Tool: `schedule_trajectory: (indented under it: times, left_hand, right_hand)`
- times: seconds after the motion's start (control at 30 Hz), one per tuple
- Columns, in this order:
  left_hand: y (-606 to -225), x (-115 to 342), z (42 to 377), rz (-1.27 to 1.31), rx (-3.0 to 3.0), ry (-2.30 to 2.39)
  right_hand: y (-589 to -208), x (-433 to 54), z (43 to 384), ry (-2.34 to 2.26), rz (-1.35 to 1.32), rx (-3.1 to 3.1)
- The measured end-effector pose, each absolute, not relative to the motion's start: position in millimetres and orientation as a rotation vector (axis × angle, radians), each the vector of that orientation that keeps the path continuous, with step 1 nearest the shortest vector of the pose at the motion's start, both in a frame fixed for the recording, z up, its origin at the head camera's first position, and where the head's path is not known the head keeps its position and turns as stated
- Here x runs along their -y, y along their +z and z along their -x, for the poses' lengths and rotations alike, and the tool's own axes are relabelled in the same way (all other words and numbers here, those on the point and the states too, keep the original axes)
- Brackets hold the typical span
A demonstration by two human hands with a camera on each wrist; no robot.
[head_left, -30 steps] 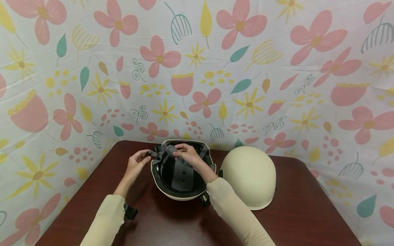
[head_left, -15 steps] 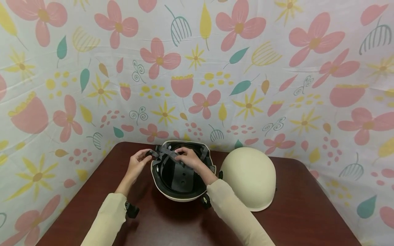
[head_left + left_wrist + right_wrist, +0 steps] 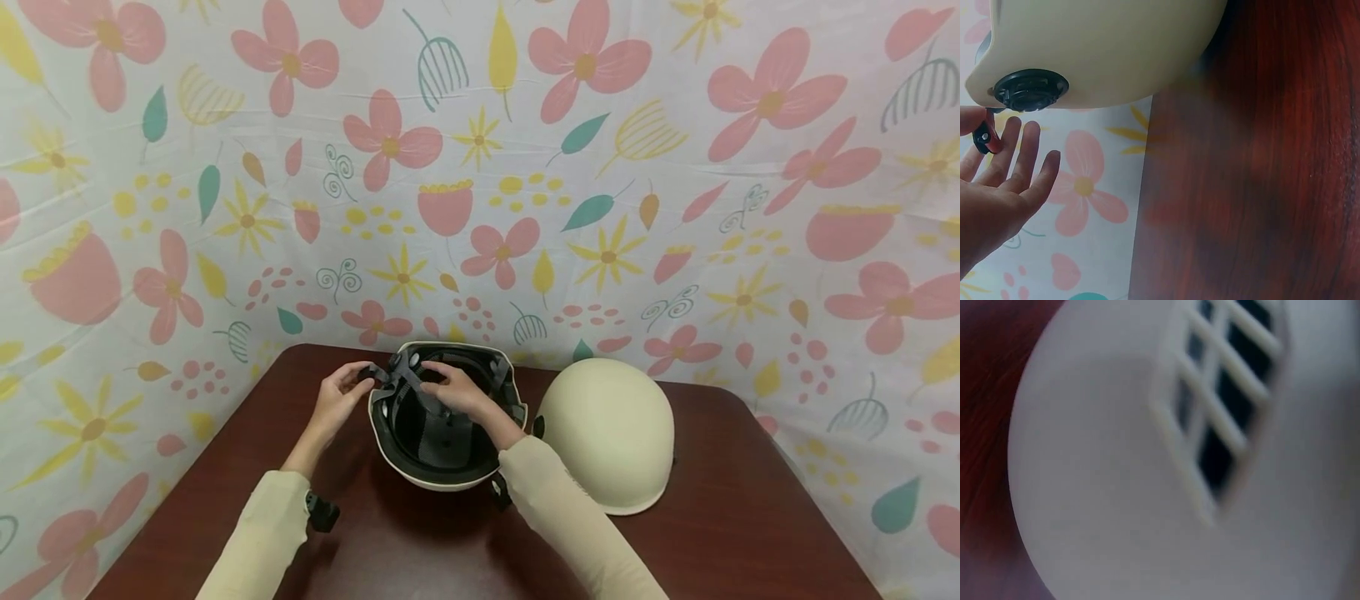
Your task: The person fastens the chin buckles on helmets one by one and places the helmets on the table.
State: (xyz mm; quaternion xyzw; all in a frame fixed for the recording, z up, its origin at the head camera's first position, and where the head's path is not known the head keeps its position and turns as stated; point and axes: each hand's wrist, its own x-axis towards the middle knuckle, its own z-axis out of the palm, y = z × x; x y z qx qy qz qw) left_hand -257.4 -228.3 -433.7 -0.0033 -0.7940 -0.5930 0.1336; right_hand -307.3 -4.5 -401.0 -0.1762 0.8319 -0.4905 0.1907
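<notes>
In the head view, a cream helmet (image 3: 446, 485) lies upside down, its black padded inside facing up. At its left rim my left hand (image 3: 336, 398) pinches the end of a grey chin strap (image 3: 406, 377) between thumb and fingertips. A small black buckle (image 3: 985, 137) shows between those fingers in the left wrist view, just below the helmet's round black knob (image 3: 1030, 89). My right hand (image 3: 459, 392) reaches over the helmet opening from the right, thumb and forefinger pinching the strap. The right wrist view does not show this hand.
A second cream helmet (image 3: 609, 433) stands dome up to the right, near my right sleeve (image 3: 562, 508). Both rest on a dark red-brown table (image 3: 420, 550). A flower-print cloth (image 3: 480, 167) hangs right behind the table's back edge. A blurred cream grille (image 3: 1222, 394) fills much of the right wrist view.
My right hand has shifted slightly left, and the strap between the hands has changed its lie over the helmet opening. The left hand keeps its pinch in nearly the same place.
</notes>
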Motion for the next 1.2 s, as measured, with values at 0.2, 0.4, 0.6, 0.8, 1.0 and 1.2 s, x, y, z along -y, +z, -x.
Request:
schedule_trajectory:
  times: [0.2, 0.4, 0.6, 0.8, 1.0, 1.2]
  left_hand:
    - [-434.1, 229.6, 255.8, 0.033, 2.318, -1.684]
    - [-433.7, 226.7, 256.3, 0.047, 2.320, -1.676]
    - [-433.1, 224.5, 257.3, 0.070, 2.302, -1.679]
    - [-435.2, 222.7, 257.2, 0.091, 2.295, -1.676]
    - [-435.9, 222.7, 257.2, 0.104, 2.287, -1.679]
    - [-431.9, 223.7, 254.9, 0.050, 2.322, -1.680]
  right_hand:
    - [-407.8, 11.9, 306.5, -1.367, 0.508, -2.338]
    - [-405.9, 21.4, 304.5, -1.445, 0.497, -2.332]
    - [-402.2, 33.1, 303.9, -1.535, 0.479, -2.360]
    - [-410.3, 39.3, 303.3, -1.584, 0.464, -2.268]
    - [-417.0, 30.9, 307.3, -1.461, 0.462, -2.301]
    - [-420.4, 16.3, 310.8, -1.327, 0.512, -2.250]
